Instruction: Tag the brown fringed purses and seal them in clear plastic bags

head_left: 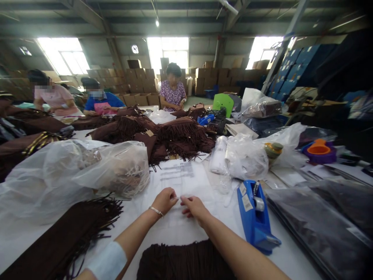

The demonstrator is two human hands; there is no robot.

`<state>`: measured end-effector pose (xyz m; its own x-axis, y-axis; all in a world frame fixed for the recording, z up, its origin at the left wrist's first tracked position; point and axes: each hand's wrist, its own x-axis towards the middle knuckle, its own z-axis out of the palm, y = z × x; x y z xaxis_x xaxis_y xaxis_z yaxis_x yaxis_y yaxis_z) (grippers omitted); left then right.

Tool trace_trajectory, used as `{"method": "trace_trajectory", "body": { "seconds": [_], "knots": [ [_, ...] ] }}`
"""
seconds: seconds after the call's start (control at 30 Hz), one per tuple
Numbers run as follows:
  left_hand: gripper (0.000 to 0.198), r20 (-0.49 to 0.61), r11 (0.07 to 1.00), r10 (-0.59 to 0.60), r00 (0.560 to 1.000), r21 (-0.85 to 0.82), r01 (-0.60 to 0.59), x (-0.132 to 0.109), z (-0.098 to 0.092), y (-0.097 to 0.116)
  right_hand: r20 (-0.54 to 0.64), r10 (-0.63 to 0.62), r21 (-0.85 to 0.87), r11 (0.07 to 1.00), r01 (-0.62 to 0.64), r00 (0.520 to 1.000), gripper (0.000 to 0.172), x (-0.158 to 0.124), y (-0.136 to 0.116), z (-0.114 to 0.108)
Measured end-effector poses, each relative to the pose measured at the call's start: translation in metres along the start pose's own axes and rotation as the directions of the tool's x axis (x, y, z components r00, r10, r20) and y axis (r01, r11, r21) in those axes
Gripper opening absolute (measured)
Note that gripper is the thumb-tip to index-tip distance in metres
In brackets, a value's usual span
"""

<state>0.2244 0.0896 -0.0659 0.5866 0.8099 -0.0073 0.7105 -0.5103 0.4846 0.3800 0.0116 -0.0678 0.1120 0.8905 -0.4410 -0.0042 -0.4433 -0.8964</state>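
My left hand (164, 200), with a bangle at the wrist, is closed in a pinch over a white printed plastic bag (180, 181) lying flat. Close beside it my right hand (194, 209) also pinches, thumb against forefinger, other fingers curled. Whatever the fingertips hold is too small and pale to make out. Nearer to me, below both hands, lies a dark brown fringed piece (180, 262). A blue tape dispenser (255, 216) stands to the right of my right forearm. Another dark brown fringed piece (67, 237) lies to the left of my left arm.
Clear plastic bags (113, 167) are heaped at left. Brown fringed goods (175, 134) pile up ahead. At right are a plastic-wrapped roll (218, 153), a jar (273, 151), an orange and purple tape roll (319, 149) and dark plastic bags (323, 221). Several co-workers sit beyond.
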Motion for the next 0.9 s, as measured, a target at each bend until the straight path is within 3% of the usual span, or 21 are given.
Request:
{"method": "trace_trajectory", "body": {
  "seconds": [0.2,0.43,0.57,0.67,0.73,0.8,0.87,0.9],
  "knots": [
    [0.015,0.058,0.999,0.046,0.997,0.006,-0.047,-0.011,-0.004,0.011,-0.166,-0.019,0.089,0.995,0.035,0.986,0.022,0.014,0.005,-0.006],
    [0.031,0.047,0.972,-0.06,0.997,-0.224,0.069,-0.006,-0.006,0.012,-0.223,-0.101,0.05,0.992,0.114,0.97,0.033,0.011,0.007,-0.02],
    [0.04,-0.056,0.933,-0.138,0.989,-0.341,0.111,-0.006,-0.01,0.007,-0.164,-0.15,0.003,0.988,0.153,0.975,0.035,-0.003,0.005,-0.034],
    [0.039,-0.221,0.921,-0.262,0.939,-0.348,0.175,-0.003,-0.017,0.007,-0.127,-0.148,-0.048,0.989,0.143,0.981,0.035,-0.022,0.0,-0.043],
    [0.036,-0.336,0.925,-0.316,0.887,-0.318,0.209,-0.003,-0.023,0.011,-0.026,-0.108,-0.096,0.99,0.105,0.994,0.036,-0.044,-0.007,-0.045],
    [0.031,-0.412,0.942,-0.306,0.858,-0.262,0.211,-0.009,-0.029,0.021,0.158,-0.041,-0.145,0.987,0.064,0.987,0.038,-0.073,-0.02,-0.042],
    [0.027,-0.416,0.965,-0.244,0.876,-0.194,0.177,-0.019,-0.03,0.038,0.298,-0.128,-0.23,0.952,0.201,0.946,0.035,-0.1,-0.039,-0.036],
    [0.027,-0.394,0.975,-0.205,0.896,-0.165,0.15,-0.026,-0.03,0.048,0.327,-0.269,-0.313,0.873,0.373,0.906,0.03,-0.109,-0.049,-0.032]
  ]
}}
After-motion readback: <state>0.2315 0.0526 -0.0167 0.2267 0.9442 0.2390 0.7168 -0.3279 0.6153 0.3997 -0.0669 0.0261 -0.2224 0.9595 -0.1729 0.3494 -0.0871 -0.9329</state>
